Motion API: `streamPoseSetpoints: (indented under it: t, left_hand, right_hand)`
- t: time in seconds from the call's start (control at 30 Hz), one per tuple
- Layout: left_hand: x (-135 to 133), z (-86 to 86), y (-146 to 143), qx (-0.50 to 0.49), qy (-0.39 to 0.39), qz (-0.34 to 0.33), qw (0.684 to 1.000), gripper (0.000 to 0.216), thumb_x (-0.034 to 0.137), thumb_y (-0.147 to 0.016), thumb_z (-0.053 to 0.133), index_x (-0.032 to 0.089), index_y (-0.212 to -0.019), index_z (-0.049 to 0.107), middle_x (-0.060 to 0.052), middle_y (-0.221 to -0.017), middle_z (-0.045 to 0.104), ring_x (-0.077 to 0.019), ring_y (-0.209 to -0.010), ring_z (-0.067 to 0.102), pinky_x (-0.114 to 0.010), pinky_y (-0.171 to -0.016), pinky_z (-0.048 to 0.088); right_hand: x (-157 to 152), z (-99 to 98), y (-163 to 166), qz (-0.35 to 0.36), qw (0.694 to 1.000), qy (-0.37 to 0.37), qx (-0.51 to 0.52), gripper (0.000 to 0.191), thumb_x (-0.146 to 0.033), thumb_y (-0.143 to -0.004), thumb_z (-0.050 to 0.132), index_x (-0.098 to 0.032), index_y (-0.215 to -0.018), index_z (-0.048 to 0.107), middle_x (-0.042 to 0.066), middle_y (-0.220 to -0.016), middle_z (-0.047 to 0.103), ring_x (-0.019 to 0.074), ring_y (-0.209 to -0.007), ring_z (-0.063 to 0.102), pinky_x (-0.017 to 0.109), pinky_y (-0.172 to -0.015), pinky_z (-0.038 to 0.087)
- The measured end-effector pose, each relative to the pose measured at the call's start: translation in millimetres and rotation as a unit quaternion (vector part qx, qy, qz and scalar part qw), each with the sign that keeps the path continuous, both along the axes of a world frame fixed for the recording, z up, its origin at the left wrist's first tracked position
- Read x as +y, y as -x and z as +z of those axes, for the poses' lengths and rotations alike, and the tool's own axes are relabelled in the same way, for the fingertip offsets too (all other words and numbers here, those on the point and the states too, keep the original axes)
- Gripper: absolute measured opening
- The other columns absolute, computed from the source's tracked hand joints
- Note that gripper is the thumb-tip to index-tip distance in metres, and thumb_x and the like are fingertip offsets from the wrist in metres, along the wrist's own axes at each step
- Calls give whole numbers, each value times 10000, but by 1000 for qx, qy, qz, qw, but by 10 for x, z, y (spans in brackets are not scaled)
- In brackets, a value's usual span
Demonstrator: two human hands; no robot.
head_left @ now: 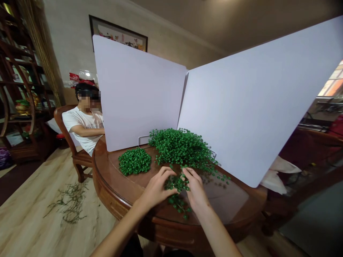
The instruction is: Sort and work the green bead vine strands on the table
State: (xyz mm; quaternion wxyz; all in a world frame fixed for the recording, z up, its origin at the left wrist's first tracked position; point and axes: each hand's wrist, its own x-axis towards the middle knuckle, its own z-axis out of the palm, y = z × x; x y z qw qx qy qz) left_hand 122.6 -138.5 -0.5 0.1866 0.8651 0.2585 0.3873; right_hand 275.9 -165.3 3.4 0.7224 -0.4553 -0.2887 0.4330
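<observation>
My right hand [195, 190] is closed in a pinch on a green sprig [175, 184] with many small round heads, held low over the table's near side. Beside it, my left hand [160, 187] curves around the sprig's left side, thumb and fingers apart. Whether its fingertips touch the sprig is hard to make out. Lower heads of the sprig hang between my wrists. Just beyond my hands lies a large heap of similar green sprigs [182, 148]. To its left sits a smaller pile of loose round green heads [134, 161].
Two tall white panels [142, 96] stand in a V behind the heaps on the round wooden table [118, 192]. A person in a white shirt [83, 125] sits at the left on a wooden chair [76, 160]. Bare stems [71, 201] lie on the floor.
</observation>
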Motion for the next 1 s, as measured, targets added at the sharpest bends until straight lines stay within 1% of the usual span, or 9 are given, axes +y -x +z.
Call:
streamPoseSetpoints:
  t: [0.13,0.33,0.53,0.63,0.7,0.77,0.83,0.93,1.0]
  left_hand:
    - [-25,45,109,0,-78,-9,997,194,375,-886,601,200,-970,619,-66,-1012,604,-197,-946,555,-303,-844,433]
    - [-12,91,132,-134,7,58,989,203,337,-945,502,178,-876,607,-49,-897,588,-161,-848,568,-252,-753,432]
    - [119,-5,130,-181,81,131,971,267,402,-915,525,183,-792,614,-26,-804,603,-165,-782,560,-258,-712,420]
    - [175,-69,118,-213,160,167,949,273,446,-902,524,181,-888,590,-27,-844,606,-162,-753,574,-264,-691,448]
    - [162,-71,102,-224,170,211,936,288,447,-892,531,182,-1005,555,-50,-940,601,-174,-776,591,-285,-695,472]
    - [85,-44,88,-210,67,273,937,285,377,-888,547,187,-1100,529,-94,-1079,569,-213,-914,592,-342,-788,477]
    - [-54,-14,81,-174,-121,299,930,265,253,-879,549,203,-1139,532,-121,-1168,539,-250,-1080,536,-399,-906,428]
    - [-285,-7,59,-74,-353,158,919,206,140,-851,532,234,-1028,579,-79,-990,607,-218,-980,555,-360,-851,424]
    - [-373,-31,24,25,-362,68,929,135,150,-852,512,213,-934,598,-65,-842,607,-193,-800,550,-327,-712,424]
  right_hand:
    - [9,-112,1,-1,998,-32,-55,365,-481,-647,781,-196,-809,620,-39,-632,552,126,-592,493,234,-537,382]
    - [25,-191,26,-35,993,-73,-83,349,-473,-692,776,-204,-849,619,-46,-674,533,106,-600,477,225,-566,377]
    - [-92,-3,48,109,990,-69,62,300,-357,-625,831,-214,-777,615,-42,-707,526,83,-526,448,225,-475,352]
    - [-122,83,15,176,980,-45,86,280,-352,-656,811,-200,-739,590,-56,-655,507,57,-456,398,212,-430,310]
    - [-118,105,4,202,976,-23,72,290,-371,-674,801,-192,-762,590,-63,-643,504,41,-426,384,198,-409,275]
    - [-104,110,8,205,977,-10,56,316,-386,-666,803,-193,-803,594,-66,-639,516,38,-412,394,191,-399,261]
    - [-94,113,19,191,981,-8,42,327,-391,-656,803,-194,-808,590,-69,-621,517,44,-410,415,187,-398,269]
    - [-117,154,31,156,987,-21,21,293,-385,-685,783,-192,-791,589,-66,-622,519,48,-427,442,183,-407,288]
    - [-160,217,32,147,988,-45,18,268,-375,-707,770,-195,-794,593,-62,-637,518,50,-436,442,187,-417,306]
